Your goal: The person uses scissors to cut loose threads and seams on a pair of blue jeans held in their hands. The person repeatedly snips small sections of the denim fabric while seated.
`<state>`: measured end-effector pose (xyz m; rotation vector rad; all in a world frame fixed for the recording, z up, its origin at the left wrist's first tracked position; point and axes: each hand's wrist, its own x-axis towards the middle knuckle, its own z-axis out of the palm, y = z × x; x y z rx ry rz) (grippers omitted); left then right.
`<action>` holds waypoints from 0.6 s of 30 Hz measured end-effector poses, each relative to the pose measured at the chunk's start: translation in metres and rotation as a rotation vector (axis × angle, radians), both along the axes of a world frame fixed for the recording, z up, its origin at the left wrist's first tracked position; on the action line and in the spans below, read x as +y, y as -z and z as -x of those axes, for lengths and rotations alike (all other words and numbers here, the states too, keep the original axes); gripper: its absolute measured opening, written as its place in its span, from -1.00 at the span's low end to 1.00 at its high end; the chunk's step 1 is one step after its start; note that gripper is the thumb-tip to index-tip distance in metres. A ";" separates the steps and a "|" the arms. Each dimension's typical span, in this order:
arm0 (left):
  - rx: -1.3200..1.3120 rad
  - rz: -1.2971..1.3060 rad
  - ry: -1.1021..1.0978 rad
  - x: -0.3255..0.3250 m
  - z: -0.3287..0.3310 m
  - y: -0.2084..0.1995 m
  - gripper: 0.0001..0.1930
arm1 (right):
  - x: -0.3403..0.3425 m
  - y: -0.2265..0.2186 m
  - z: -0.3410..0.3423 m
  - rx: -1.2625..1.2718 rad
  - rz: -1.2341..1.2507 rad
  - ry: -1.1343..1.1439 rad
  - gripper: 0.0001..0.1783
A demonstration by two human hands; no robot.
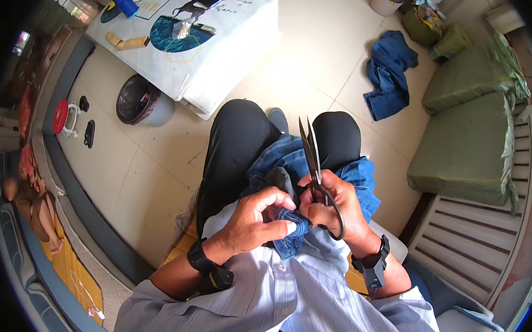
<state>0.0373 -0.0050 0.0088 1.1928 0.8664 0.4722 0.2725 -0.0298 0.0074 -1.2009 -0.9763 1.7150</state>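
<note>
A blue denim garment [362, 182], probably jeans, lies bunched across my lap between my dark-trousered knees. My left hand [246, 223] is closed, pinching a folded edge of the denim between thumb and fingers close to my shirt front. Metal scissors [310, 147] rest in my right hand [348, 210], blades pointing up and away from me, slightly apart, with a dark handle loop at the lower right. The thumb and fingers of that same hand also meet at the denim edge beside the left one. What exactly lies between those fingertips is partly hidden.
A covered table [252, 17] at the far left bears a blue bottle [124, 4]. A lined bin [159, 110] stands beside it. More jeans [391, 70] lie on the floor, far right. Green cushions [462, 146] sit on a slatted bench [468, 235]. Someone [37, 212] is at far left.
</note>
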 end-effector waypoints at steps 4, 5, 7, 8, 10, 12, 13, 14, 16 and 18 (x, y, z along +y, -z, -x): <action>-0.039 -0.044 -0.008 0.002 0.001 0.006 -0.63 | 0.006 -0.004 -0.005 0.093 0.114 -0.013 -0.57; -0.064 -0.067 -0.020 0.002 0.001 0.008 -0.64 | 0.008 -0.005 -0.005 0.115 0.132 -0.013 -0.57; -0.073 -0.034 -0.017 0.004 0.002 0.007 -0.65 | 0.010 -0.004 -0.007 0.103 0.125 -0.009 -0.56; -0.078 -0.017 -0.015 0.006 0.003 0.006 -0.65 | 0.011 -0.004 -0.008 0.097 0.121 -0.007 -0.56; -0.061 0.033 0.010 0.009 0.005 0.000 -0.66 | 0.012 -0.004 -0.009 0.148 0.112 0.007 -0.54; -0.061 0.056 0.027 0.011 0.008 -0.001 -0.66 | 0.014 -0.005 -0.010 0.182 0.110 0.029 -0.53; -0.070 0.055 0.030 0.011 0.009 0.000 -0.65 | 0.014 -0.005 -0.011 0.189 0.112 0.044 -0.52; -0.079 0.054 0.033 0.012 0.009 0.001 -0.65 | 0.014 -0.006 -0.013 0.197 0.114 0.059 -0.51; -0.079 0.075 0.030 0.013 0.010 0.000 -0.65 | 0.014 -0.012 -0.016 0.152 0.071 0.074 -0.50; -0.080 0.079 0.023 0.015 0.010 0.000 -0.65 | 0.010 -0.018 -0.020 0.045 0.012 0.068 -0.53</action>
